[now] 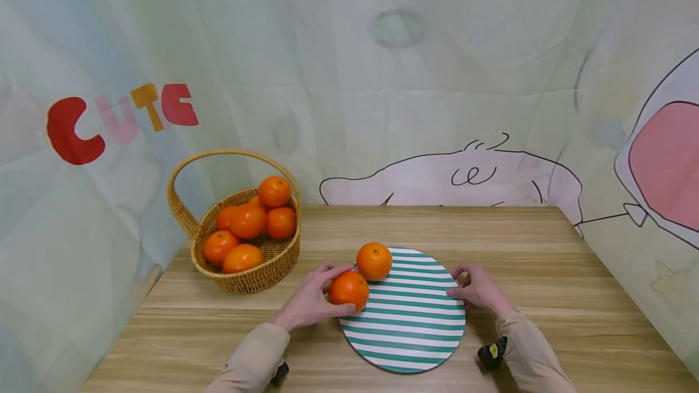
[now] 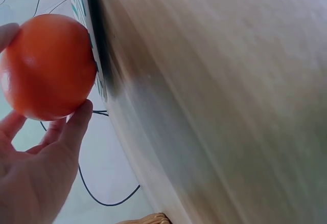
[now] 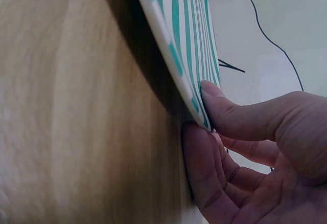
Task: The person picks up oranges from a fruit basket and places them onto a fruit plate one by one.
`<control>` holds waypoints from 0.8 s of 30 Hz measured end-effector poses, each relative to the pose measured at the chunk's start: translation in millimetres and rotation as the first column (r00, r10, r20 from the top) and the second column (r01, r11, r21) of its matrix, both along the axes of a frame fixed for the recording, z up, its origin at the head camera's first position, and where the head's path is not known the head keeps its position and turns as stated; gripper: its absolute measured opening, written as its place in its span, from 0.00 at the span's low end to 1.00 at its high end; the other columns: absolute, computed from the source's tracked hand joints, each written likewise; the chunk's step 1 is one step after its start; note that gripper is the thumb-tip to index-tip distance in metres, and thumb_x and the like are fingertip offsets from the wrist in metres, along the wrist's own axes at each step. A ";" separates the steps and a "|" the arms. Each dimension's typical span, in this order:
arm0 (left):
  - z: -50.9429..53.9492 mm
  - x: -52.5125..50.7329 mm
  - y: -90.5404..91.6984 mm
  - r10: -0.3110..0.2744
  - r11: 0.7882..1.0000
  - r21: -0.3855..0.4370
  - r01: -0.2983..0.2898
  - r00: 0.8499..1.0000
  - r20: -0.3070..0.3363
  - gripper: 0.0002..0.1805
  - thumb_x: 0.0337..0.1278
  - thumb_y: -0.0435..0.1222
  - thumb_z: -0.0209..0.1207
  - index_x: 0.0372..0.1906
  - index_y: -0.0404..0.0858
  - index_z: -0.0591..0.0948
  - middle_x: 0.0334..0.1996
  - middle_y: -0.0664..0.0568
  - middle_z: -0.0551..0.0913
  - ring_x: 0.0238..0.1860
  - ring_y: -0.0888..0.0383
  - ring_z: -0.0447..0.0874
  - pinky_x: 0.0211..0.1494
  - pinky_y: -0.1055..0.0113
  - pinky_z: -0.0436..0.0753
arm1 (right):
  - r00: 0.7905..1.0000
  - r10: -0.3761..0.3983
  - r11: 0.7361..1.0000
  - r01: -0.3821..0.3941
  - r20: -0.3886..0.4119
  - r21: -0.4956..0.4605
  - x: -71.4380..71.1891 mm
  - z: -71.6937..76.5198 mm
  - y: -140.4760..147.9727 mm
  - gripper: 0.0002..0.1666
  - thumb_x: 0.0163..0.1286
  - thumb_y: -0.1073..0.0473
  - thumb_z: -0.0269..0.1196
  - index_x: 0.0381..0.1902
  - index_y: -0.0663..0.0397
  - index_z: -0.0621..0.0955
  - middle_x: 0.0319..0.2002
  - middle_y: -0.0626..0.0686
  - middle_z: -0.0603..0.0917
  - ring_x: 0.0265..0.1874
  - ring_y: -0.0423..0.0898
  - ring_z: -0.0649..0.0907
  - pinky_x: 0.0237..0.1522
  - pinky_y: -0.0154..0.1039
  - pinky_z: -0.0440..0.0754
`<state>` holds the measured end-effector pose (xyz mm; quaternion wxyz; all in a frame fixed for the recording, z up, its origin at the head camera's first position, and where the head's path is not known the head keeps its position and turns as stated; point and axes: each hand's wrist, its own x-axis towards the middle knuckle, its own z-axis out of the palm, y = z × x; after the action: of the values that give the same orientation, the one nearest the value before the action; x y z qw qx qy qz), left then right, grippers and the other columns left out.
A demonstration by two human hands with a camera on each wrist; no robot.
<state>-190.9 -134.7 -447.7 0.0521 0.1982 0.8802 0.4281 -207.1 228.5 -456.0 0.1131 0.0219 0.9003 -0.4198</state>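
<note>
In the head view, a round green-and-white striped placemat [image 1: 415,320] lies on the wooden table. My left hand [image 1: 310,301] holds an orange [image 1: 349,292] at the placemat's left edge, thumb on the near side and fingers on the far side. The left wrist view shows that orange [image 2: 50,68] against the placemat's surface. Just behind it sits a second orange [image 1: 374,261] on the placemat. At the right edge, my right hand [image 1: 479,287] pinches the rim; in the right wrist view its thumb lies on top and a finger under the edge of the placemat [image 3: 176,55].
A wicker basket [image 1: 251,281] with a tall handle stands at the back left, with several oranges [image 1: 248,221] in it. A printed curtain [image 1: 349,77] hangs behind and beside the table [image 1: 535,247].
</note>
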 end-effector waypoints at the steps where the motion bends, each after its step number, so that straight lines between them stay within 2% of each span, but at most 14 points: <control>1: -0.1 0.0 0.2 0.002 1.000 -0.003 -0.002 1.000 0.009 0.39 0.46 0.46 0.75 0.67 0.44 0.76 0.57 0.47 0.74 0.61 0.45 0.70 0.65 0.42 0.77 | 1.000 0.001 1.000 -0.001 0.000 0.001 0.0 -0.1 -0.1 0.19 0.63 0.67 0.69 0.50 0.64 0.77 0.29 0.55 0.77 0.26 0.47 0.78 0.27 0.38 0.83; 6: 0.1 -0.7 0.3 0.005 1.000 0.004 -0.006 0.999 0.035 0.37 0.48 0.47 0.74 0.65 0.45 0.76 0.58 0.47 0.73 0.62 0.46 0.71 0.67 0.42 0.76 | 1.000 0.001 1.000 -0.001 0.002 0.001 -0.2 0.0 -0.2 0.19 0.63 0.67 0.70 0.50 0.64 0.78 0.29 0.55 0.77 0.26 0.47 0.79 0.28 0.38 0.83; 12: -1.5 -0.9 -2.6 -0.032 0.998 0.058 0.029 0.998 0.051 0.37 0.50 0.46 0.74 0.66 0.44 0.74 0.60 0.46 0.71 0.64 0.46 0.70 0.70 0.44 0.74 | 1.000 0.003 1.000 -0.003 0.001 0.001 -0.5 -0.4 0.5 0.19 0.63 0.67 0.70 0.50 0.64 0.78 0.29 0.55 0.77 0.26 0.47 0.78 0.27 0.38 0.83; 19: -4.0 -1.0 -4.4 -0.047 0.996 0.073 0.045 0.999 0.023 0.40 0.50 0.46 0.75 0.68 0.41 0.72 0.62 0.46 0.72 0.65 0.42 0.75 0.69 0.46 0.75 | 1.000 0.004 1.000 -0.004 -0.005 0.008 -0.6 -0.6 0.4 0.19 0.63 0.66 0.70 0.50 0.64 0.78 0.29 0.55 0.77 0.26 0.47 0.78 0.28 0.38 0.83; 24: -5.4 -0.7 -3.6 -0.063 0.993 0.103 0.058 0.997 0.053 0.40 0.50 0.44 0.75 0.67 0.40 0.69 0.64 0.44 0.70 0.66 0.41 0.76 0.69 0.50 0.76 | 1.000 0.005 1.000 -0.005 -0.005 0.019 -0.4 0.2 -0.1 0.19 0.62 0.66 0.70 0.50 0.64 0.78 0.30 0.56 0.78 0.26 0.47 0.78 0.28 0.38 0.83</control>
<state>-191.6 -138.4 -453.1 0.0797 0.2151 0.8491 0.4758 -207.6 228.4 -455.9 0.1116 0.0196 0.9046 -0.4108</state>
